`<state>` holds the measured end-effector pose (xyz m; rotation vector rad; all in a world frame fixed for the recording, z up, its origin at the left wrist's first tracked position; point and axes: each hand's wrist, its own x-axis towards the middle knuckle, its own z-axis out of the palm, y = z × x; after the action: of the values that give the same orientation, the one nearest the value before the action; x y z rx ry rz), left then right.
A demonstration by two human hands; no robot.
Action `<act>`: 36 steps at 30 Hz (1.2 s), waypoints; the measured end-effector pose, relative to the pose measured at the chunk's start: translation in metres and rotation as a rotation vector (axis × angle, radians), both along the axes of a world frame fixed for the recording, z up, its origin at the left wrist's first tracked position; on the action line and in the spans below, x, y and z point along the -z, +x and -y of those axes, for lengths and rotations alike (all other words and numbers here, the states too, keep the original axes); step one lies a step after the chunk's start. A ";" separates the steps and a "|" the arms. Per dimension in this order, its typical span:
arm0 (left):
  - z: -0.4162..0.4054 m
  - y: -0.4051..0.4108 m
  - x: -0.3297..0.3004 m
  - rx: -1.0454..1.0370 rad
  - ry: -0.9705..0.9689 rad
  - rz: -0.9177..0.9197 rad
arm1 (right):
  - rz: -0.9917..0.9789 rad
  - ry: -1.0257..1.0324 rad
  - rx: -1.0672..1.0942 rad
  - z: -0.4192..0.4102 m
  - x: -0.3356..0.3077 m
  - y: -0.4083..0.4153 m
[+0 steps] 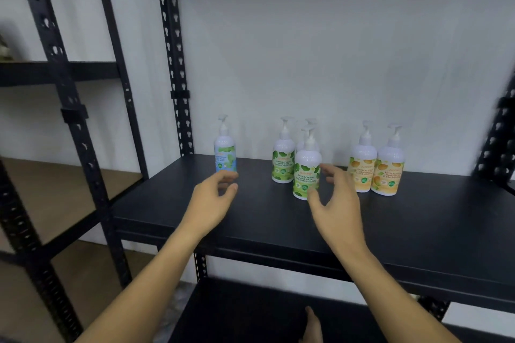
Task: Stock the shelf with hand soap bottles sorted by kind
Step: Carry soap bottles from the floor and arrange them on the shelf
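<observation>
Both hands reach over the black metal shelf point(362, 231) with fingers loosely spread and gripping nothing: the left hand point(211, 200) just before the blue-labelled white pump bottle point(225, 153), the right hand point(337, 203) beside the front green-labelled white pump bottle point(306, 172). Two more green-labelled pump bottles point(283, 159) stand behind that green one, and two orange-labelled pump bottles point(374, 167) stand to its right, all upright. A white wall point(334, 50) backs the shelf, framed by black perforated uprights point(172, 64).
</observation>
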<state>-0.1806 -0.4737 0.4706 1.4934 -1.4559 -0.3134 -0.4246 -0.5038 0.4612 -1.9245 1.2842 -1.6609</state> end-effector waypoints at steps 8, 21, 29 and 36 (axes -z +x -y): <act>-0.136 0.051 0.032 -0.166 -0.078 -0.071 | -0.012 0.012 -0.248 -0.087 0.005 0.062; -0.383 0.127 0.188 -0.608 0.113 -0.377 | -0.357 0.421 -0.871 -0.274 0.146 0.206; -0.498 0.118 0.298 -0.820 0.368 -0.483 | -0.685 0.696 -1.045 -0.344 0.239 0.243; -0.561 0.101 0.385 -0.926 0.733 -0.477 | -1.381 1.004 -1.131 -0.352 0.302 0.223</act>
<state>-0.0799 0.0874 0.0856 2.2891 -0.1595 -0.5969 -0.2014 -0.1520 0.1593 -2.1256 0.6219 0.8740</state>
